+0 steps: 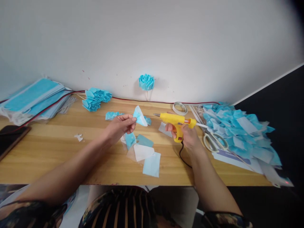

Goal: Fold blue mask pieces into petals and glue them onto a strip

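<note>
Between the fingertips of my left hand (123, 124) is a folded blue-and-white fabric petal (140, 116), its wide white edge turned up and to the right. My right hand (187, 134) is wrapped round the handle of a yellow glue gun (172, 118), whose metal nozzle points left at the petal, with a gap between them. A white glue stick (201, 125) sticks out of the gun's back end. Below the hands lie cut pieces of blue and white fabric (151, 164). Crumpled blue pieces (113, 115) rest partly hidden behind my left hand.
A finished blue flower (146, 82) leans on the wall, and more blue flowers (95, 98) lie left. Face masks (35, 95) are stacked far left above a phone (11, 137). Right are a tape roll (180, 108), scissors (215, 142) and a petal heap (239, 129). A cord (181, 155) trails below the gun.
</note>
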### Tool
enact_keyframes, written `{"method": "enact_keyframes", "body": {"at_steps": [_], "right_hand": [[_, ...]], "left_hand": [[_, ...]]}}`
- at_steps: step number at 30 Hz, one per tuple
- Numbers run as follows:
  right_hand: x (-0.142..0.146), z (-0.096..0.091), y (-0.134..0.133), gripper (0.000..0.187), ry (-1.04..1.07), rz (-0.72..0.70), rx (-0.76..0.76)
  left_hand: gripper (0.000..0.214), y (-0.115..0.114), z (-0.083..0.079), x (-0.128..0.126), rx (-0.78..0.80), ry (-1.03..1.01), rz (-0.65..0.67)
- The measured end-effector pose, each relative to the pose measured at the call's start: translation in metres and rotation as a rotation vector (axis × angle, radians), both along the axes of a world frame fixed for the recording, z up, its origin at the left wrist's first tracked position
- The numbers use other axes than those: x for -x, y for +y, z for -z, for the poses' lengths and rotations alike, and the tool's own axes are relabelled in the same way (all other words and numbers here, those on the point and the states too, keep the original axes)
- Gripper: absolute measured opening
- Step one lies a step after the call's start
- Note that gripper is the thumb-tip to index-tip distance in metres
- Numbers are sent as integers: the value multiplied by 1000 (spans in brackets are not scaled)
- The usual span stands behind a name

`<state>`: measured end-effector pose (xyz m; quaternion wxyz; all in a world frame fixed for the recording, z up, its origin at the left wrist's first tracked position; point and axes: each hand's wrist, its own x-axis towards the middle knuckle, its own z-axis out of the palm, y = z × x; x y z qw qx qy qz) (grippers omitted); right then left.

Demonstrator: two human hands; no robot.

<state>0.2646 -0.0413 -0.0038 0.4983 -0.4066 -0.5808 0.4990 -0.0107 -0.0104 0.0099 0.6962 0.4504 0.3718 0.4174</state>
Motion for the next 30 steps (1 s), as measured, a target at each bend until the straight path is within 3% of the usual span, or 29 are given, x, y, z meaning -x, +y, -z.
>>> {"method": "enact_keyframes", "body": {"at_steps": [4, 9, 11, 14, 17, 19, 22, 25, 28, 30], "right_hand": [[-1, 4, 1, 74, -57, 47, 26], [-3, 5, 5, 69, -201, 88, 4], [-6, 1, 5, 64, -402, 198, -24], [-21, -4, -2, 61, -910, 368, -149], [-45, 1, -17, 67, -1346, 360, -205], [-62, 9, -28, 69, -1477, 315, -139], [-81, 13, -41, 69, -1527, 268, -59], [-84, -2, -46, 65, -1549, 203, -123], [-60, -28, -48, 56, -1438, 240, -246], [-31, -41, -48, 57, -1201, 255, -287]], "left_hand": [[41, 0, 1, 0, -6, -1, 12], [42, 0, 3, 0, -17, 0, 21], [43, 0, 4, 0, -25, 9, 23], [43, 0, 4, 0, -39, 18, 27], [41, -1, 4, 0, -45, 22, 30], [40, -2, 4, -1, -41, 24, 31], [39, -4, 3, -2, -27, 20, 32], [39, -6, 5, -3, -34, 15, 58], [39, -8, 6, -4, -65, 18, 100], [40, -9, 6, -4, -83, 28, 119]]}}
